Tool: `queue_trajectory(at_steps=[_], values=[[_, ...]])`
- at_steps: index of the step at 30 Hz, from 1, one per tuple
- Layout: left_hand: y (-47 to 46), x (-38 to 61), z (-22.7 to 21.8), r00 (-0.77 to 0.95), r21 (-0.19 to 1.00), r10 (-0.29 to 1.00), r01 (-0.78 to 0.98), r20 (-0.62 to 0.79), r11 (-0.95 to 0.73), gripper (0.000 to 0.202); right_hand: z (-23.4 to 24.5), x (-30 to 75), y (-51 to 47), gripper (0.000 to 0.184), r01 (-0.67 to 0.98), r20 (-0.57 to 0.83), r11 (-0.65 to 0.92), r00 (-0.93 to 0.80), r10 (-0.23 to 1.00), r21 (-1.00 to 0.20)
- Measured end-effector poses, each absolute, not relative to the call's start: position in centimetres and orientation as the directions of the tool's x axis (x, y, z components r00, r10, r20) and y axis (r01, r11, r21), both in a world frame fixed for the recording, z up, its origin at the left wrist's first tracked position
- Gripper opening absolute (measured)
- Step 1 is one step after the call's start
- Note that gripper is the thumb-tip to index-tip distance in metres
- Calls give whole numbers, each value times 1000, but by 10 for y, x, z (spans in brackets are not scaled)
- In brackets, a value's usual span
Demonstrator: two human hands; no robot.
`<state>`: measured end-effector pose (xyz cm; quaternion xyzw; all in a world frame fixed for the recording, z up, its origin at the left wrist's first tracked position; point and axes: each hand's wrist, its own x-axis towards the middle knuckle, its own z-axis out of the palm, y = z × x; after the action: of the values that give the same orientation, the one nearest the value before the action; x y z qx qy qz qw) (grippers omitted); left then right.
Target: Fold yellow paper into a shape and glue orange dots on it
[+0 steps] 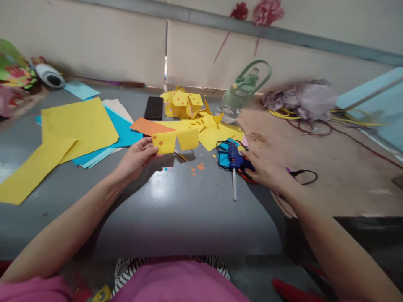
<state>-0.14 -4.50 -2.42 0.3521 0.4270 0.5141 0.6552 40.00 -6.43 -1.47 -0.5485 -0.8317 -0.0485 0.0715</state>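
My left hand (137, 158) pinches a folded yellow paper piece (175, 141) with small orange squares stuck on it, held just above the grey table (176, 209). My right hand (267, 172) rests on a blue glue gun (234, 157) that lies on the table with its white glue stick pointing toward me; the fingers curl over the gun's rear. A black cord loops around the gun. Tiny orange paper bits (198, 167) lie between my hands.
Yellow and blue paper sheets (85, 126) spread at left, an orange sheet (147, 126) and a black phone (154, 108) behind. A heap of folded yellow pieces (184, 104), a green bottle (244, 90), purple fabric (302, 98) and cables sit farther back.
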Motion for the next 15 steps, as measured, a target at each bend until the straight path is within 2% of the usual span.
queue_trajectory(at_steps=[3, 5, 7, 9, 11, 13, 15], values=[[-43, -1, -25, 106, 904, 976, -369, -192, 218, 22, -10, 400, -56, 30, 891, 261, 455, -442, 858, 12], [-42, 0, -25, 100, 904, 974, -363, -204, 227, 21, 3, 395, -54, 27, 889, 331, 451, -402, 854, -82], [-42, 0, -25, 105, 898, 972, -371, -212, 236, 19, 19, 382, -59, 28, 900, 380, 359, -250, 891, -249], [-42, 1, -25, 118, 887, 969, -389, -219, 248, 16, 32, 360, -67, 22, 851, 344, 204, -30, 939, -483], [-43, 1, -25, 139, 879, 964, -399, -225, 263, 15, 37, 333, -76, 22, 695, 249, 140, 58, 967, -705], [-43, 0, -25, 150, 876, 962, -400, -229, 271, 15, 35, 305, -83, 27, 552, 155, 149, -35, 987, -820], [-43, 0, -25, 151, 874, 962, -404, -229, 271, 14, 26, 279, -86, 32, 519, 51, 142, -186, 981, -843]])
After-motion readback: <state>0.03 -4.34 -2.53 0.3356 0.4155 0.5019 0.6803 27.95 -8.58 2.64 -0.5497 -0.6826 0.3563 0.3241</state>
